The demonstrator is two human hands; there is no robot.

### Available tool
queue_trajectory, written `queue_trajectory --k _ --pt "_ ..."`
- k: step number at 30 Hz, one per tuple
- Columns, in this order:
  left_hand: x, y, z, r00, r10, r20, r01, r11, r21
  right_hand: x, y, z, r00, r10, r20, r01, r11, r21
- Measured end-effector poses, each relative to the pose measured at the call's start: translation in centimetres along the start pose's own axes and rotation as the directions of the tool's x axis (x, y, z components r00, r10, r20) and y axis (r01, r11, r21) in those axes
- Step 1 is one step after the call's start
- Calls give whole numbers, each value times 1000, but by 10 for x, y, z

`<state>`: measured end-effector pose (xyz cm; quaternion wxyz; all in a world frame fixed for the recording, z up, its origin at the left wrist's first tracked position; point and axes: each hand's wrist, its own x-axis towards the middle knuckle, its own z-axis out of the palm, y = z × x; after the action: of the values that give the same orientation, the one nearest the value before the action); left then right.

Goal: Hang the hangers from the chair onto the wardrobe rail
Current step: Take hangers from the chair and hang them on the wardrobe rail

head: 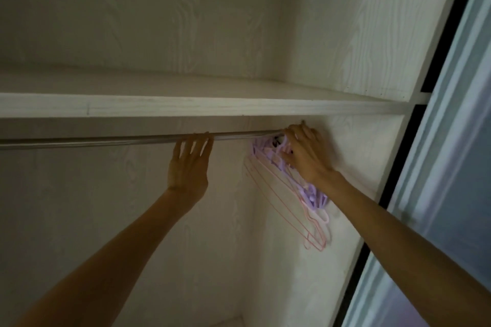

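Head view: the wardrobe rail [106, 140] is touched from below by the straight, spread fingers of the left hand [189, 164]. Further right, a bunch of pink and lilac hangers [268, 175], too tangled to count, is gripped at the rail's right end by the right hand [305, 156], close under the shelf [186, 107] and beside the side wall [372, 156].

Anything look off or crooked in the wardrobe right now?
The hangers are bunched at the right end of the rail, splayed at a slant rather than hanging straight, with the right hand on them. Left hand touches the rail.
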<state>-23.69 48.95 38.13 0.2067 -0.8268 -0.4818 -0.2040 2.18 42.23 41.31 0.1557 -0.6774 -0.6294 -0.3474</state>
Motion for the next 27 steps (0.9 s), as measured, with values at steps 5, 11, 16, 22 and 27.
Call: queue_trajectory --k 5,11,16,22,27 --pt "-47 28 -16 997 60 50 -41 946 -321 -69 -27 -38 996 -64 -62 69 994 82" --pt "-125 75 -21 930 208 303 10 811 -586 -190 -66 -83 961 167 222 -209 960 183" --pt "-212 138 -21 778 464 423 35 640 -768 -326 -72 -114 727 354 588 -500 860 99" --pt "-300 229 -9 554 688 469 21 551 -834 -475 -46 -160 390 490 780 -712 697 -82" --pt "-360 303 -1 429 737 522 -2 579 -815 -577 -5 -194 147 534 832 -810 548 -208"
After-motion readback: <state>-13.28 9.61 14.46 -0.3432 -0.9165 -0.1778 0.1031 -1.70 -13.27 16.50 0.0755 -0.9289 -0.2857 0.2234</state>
